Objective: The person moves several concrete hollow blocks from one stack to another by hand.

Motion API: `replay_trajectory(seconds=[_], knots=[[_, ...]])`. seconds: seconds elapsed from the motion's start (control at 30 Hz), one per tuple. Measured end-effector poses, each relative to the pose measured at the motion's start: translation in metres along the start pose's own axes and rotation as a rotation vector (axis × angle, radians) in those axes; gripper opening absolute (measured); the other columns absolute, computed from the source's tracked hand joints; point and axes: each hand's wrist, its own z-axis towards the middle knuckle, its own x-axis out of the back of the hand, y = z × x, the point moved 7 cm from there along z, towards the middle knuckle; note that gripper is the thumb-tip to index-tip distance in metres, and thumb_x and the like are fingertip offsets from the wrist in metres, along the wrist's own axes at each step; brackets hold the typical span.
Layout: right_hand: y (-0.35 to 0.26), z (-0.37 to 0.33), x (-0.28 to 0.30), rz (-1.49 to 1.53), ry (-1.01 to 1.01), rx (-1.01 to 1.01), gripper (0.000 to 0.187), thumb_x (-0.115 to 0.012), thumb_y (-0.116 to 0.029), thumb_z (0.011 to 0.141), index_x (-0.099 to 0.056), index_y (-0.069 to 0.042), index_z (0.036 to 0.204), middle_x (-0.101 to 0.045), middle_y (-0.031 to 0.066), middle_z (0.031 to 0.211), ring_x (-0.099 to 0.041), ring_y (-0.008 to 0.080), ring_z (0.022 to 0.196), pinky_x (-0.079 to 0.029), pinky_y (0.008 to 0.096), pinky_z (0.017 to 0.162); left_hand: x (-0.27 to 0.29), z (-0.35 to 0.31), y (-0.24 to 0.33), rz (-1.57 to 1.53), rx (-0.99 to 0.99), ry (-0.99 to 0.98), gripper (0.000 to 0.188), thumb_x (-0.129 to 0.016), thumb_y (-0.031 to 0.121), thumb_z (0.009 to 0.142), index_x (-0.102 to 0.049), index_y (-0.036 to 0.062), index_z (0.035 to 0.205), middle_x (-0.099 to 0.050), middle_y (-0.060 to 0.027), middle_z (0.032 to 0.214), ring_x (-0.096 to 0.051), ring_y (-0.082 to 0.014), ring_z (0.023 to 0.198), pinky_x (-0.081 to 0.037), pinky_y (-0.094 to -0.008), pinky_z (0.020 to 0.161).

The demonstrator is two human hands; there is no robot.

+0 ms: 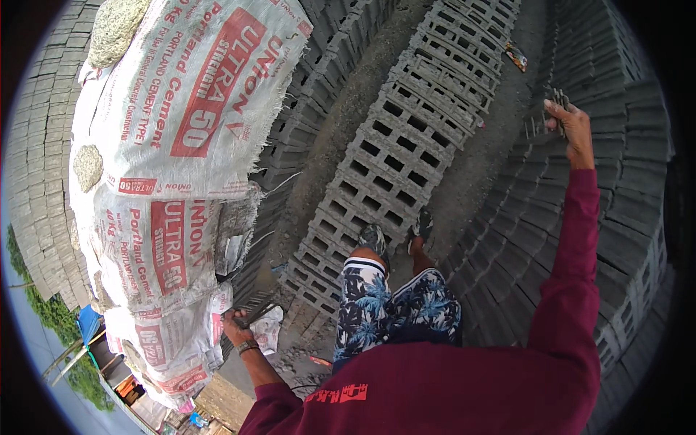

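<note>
1. The left grip holds a dark, narrow piece, its fingers curled around one end; its exact kind is too small to tell. The piece juts out beside the lower edge of the white sacks.
2. The right grip, arm outstretched, has its fingers bent at some thin grey strips beside the right-hand block stack. I cannot tell whether it clasps them or only rests there.
3. Below, the left shoe is over the row of hollow blocks, and the right shoe is near that row's edge. A toe caught in an opening, or a foot slipping off the edge, could cost the person their balance.
4. With the arms spread so wide, leaning on the right-hand stack could shift a loose block, if any is unsteady.
5. The sacks drape over the left side, with a large stone and a smaller stone on them. Snagging the frayed sack edge with the dark piece could drag the cover and dislodge a stone.
</note>
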Motion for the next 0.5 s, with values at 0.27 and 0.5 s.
replay_trajectory(seconds=[0.27,0.5], knots=[[0.068,-0.027,-0.130,-0.285,0.152,0.265,0.073,-0.078,-0.026,0.074,-0.050,0.024,0.120,-0.057,0.0361,0.121,-0.056,0.0397,0.119,-0.040,0.0383,0.101,-0.203,-0.044,-0.102,0.063,0.115,0.054,0.007,-0.062,-0.001,0.080,-0.060,-0.0068,0.084,-0.062,-0.0150,0.074,-0.061,-0.0228,0.059,-0.054,-0.0370,0.055],[0.135,-0.213,-0.284,-0.095,-0.819,0.025,0.044,-0.083,-0.029,0.069,-0.056,0.004,0.082,-0.061,0.0112,0.077,-0.061,0.0237,0.078,-0.049,0.0384,0.076,-0.455,-0.174,-0.095,0.045,0.299,-0.655,0.013,-0.067,0.003,0.083,-0.062,-0.0072,0.089,-0.062,-0.0107,0.074,-0.063,-0.0236,0.067,-0.057,-0.0385,0.072]])
